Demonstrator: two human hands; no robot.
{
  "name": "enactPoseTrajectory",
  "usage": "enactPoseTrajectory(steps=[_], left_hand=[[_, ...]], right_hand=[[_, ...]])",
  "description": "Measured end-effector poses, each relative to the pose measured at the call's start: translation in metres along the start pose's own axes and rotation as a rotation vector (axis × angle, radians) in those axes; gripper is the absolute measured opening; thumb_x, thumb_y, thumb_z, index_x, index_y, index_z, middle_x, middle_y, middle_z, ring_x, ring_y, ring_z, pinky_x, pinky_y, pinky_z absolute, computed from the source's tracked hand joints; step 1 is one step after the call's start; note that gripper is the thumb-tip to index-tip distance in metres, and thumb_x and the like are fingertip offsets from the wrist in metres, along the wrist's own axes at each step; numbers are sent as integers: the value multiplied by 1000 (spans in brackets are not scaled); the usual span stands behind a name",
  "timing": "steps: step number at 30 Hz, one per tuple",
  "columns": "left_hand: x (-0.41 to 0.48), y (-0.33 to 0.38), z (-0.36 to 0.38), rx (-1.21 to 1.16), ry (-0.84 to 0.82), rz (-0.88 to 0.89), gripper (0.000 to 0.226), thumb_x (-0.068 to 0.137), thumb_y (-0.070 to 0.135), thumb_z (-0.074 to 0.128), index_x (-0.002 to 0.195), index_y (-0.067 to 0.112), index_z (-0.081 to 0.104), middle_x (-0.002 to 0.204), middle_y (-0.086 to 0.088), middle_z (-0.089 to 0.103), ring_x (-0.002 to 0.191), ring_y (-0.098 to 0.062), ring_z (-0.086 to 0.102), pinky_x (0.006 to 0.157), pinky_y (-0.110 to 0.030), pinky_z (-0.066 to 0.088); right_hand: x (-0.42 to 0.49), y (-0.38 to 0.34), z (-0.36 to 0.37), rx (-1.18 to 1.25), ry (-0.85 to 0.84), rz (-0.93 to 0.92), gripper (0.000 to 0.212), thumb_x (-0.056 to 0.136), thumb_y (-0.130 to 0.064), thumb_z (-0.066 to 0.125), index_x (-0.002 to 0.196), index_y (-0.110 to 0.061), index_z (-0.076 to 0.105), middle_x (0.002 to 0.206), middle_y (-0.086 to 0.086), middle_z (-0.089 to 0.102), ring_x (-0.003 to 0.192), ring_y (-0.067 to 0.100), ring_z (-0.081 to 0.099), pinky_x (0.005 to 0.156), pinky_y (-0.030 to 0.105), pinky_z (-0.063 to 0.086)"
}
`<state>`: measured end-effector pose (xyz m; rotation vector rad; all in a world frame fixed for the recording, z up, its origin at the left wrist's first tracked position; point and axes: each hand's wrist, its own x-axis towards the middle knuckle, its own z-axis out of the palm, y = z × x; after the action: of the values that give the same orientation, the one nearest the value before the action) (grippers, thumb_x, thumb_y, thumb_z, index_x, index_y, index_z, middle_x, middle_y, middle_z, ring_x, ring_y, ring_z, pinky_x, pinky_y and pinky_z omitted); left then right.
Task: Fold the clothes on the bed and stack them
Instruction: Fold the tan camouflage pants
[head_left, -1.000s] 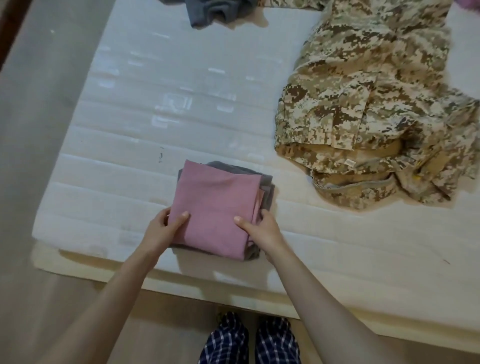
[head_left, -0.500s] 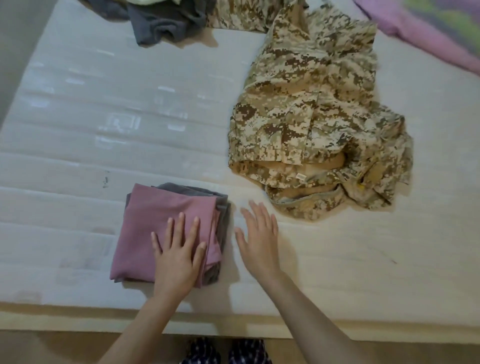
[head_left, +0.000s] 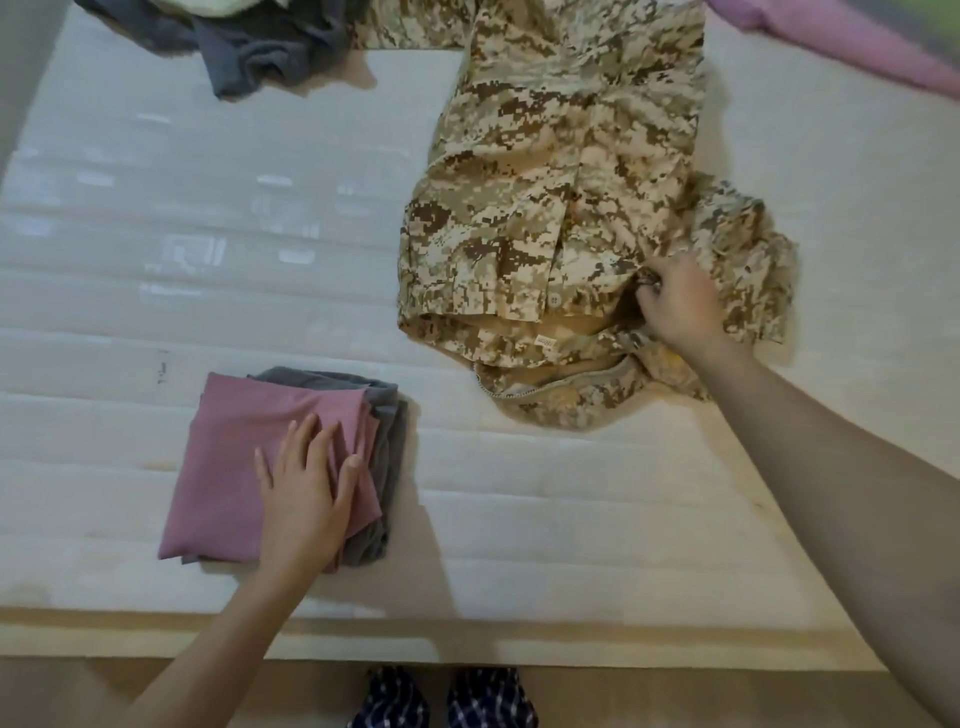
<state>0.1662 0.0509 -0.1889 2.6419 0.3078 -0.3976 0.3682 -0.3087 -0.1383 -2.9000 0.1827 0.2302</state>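
Now left hand (head_left: 306, 499) lies spread flat on the pink cloth (head_left: 234, 457) at eight o'clock; right hand (head_left: 680, 306) seemingly pinches the camo jacket (head_left: 545, 208) at three o'clock.

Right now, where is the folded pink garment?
In the head view the pink garment lies at the lower left of the mattress, on a folded grey garment and under the flat left hand, with the camouflage jacket to its upper right.

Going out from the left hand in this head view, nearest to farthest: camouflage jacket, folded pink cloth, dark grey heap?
1. folded pink cloth, directly under the left hand.
2. camouflage jacket, off to the right.
3. dark grey heap, at the far edge.
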Motion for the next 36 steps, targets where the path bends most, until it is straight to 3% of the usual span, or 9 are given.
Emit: enactPoseTrajectory(steps=[5, 8, 11, 18, 24, 26, 29, 32, 36], left_hand=[[35, 73, -1, 16, 14, 143, 58, 93, 36, 53, 143, 14, 34, 154, -8, 26, 144, -24, 17, 118, -48, 4], [68, 112, 6, 33, 28, 187, 76, 89, 43, 59, 149, 16, 20, 157, -7, 18, 146, -22, 12, 117, -45, 0], [101, 140, 11, 14, 80, 188, 93, 82, 47, 66, 151, 15, 12, 158, -9, 14, 146, -24, 10, 117, -47, 0], [147, 152, 8, 44, -47, 160, 110, 74, 64, 64, 152, 21, -1, 160, -7, 1, 147, -24, 2, 117, -52, -3], [115, 206, -3, -234, 2, 259, 81, 76, 43, 63, 145, 25, 25, 146, -5, 38, 130, -24, 37, 110, -50, 29], [116, 213, -28, -277, 98, 164, 46, 85, 21, 62, 130, 18, 50, 125, -11, 59, 101, -21, 54, 85, -36, 44], [119, 218, -99, -308, 161, 131, 20, 91, 16, 54, 104, 12, 69, 100, -15, 70, 86, -29, 61, 71, -36, 48], [95, 232, -181, -168, 149, 272, 23, 93, 20, 49, 99, 13, 70, 96, -11, 70, 89, -31, 62, 77, -38, 51], [25, 236, -243, -110, 21, 371, 17, 91, 16, 47, 85, 18, 63, 87, -4, 67, 83, -24, 60, 71, -33, 48]], right_hand=[[-45, 14, -16, 402, 94, -60, 30, 88, -8, 54, 117, -6, 62, 113, 5, 57, 112, 12, 46, 90, 15, 28], [-68, 22, -20, 677, 160, 49, 31, 87, -4, 55, 115, -12, 65, 104, -11, 56, 103, 6, 51, 96, 24, 39], [-81, 25, -25, 947, 76, 93, 35, 87, -2, 52, 98, -31, 68, 87, -25, 67, 86, -4, 60, 77, 20, 50], [-103, 30, -34, 1293, -141, 157, 39, 81, -9, 46, 87, -34, 75, 89, -9, 73, 86, 3, 66, 72, 22, 51], [-108, 7, -67, 1270, -217, 119, 41, 87, -4, 46, 84, -31, 76, 96, 0, 74, 96, 15, 65, 83, 33, 50], [-107, -6, -98, 1267, -252, 20, 31, 81, -14, 49, 85, -31, 76, 92, -2, 73, 90, 12, 66, 77, 26, 53], [-102, -6, -159, 1116, -108, -65, 25, 83, -17, 52, 76, -29, 72, 79, -14, 63, 76, 3, 58, 69, 21, 51], [-108, 12, -210, 909, 47, -74, 31, 91, 2, 46, 80, -19, 66, 91, -4, 54, 92, 15, 55, 86, 36, 47], [-166, 19, -249, 749, 133, -68, 31, 93, 6, 44, 82, -17, 62, 99, -2, 55, 99, 16, 53, 85, 6, 37]])
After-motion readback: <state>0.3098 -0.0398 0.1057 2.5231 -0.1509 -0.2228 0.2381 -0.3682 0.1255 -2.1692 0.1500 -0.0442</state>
